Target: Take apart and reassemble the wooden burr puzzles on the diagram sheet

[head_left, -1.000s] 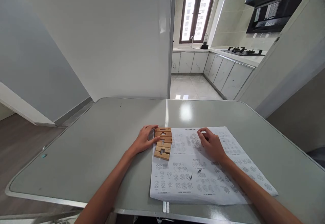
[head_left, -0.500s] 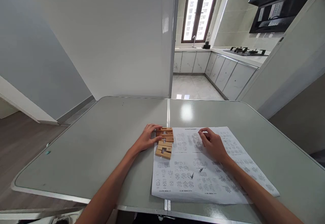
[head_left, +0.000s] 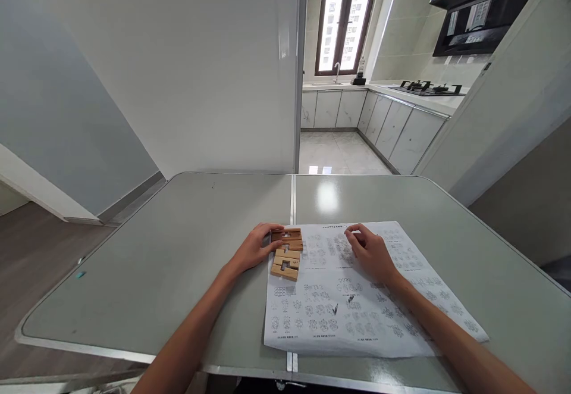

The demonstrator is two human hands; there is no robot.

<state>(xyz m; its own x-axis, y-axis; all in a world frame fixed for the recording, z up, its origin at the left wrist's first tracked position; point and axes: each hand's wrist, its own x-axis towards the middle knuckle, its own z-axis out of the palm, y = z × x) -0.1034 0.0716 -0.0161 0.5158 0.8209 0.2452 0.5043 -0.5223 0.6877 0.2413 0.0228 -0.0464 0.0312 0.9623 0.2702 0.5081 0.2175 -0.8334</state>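
Observation:
Several notched wooden blocks (head_left: pixel 286 265) lie in a stack of rows over the left edge of a printed paper sheet (head_left: pixel 321 337). The upper ones are reddish brown, the lower ones lighter yellow. My left hand (head_left: pixel 255 250) is at their upper left, its fingers on the far edge and its thumb on the near side of the darker blocks, gripping them against the table. Over the upper middle of the sheet rests my right hand (head_left: pixel 372 257), its fingers curled in and thumb near the index finger. Nothing shows in it, though the palm side is hidden.
The sheet carries rows of small line drawings and lies on a grey-green table (head_left: pixel 223 203) with a metal centre seam. A small teal scrap (head_left: pixel 80 274) lies near the table's left edge. Beyond stand a white wall and a kitchen with a stove (head_left: pixel 430 88).
The view has shifted slightly. My left fingers and the darker blocks have moved a little toward me, while my right hand stays almost in place over the sheet.

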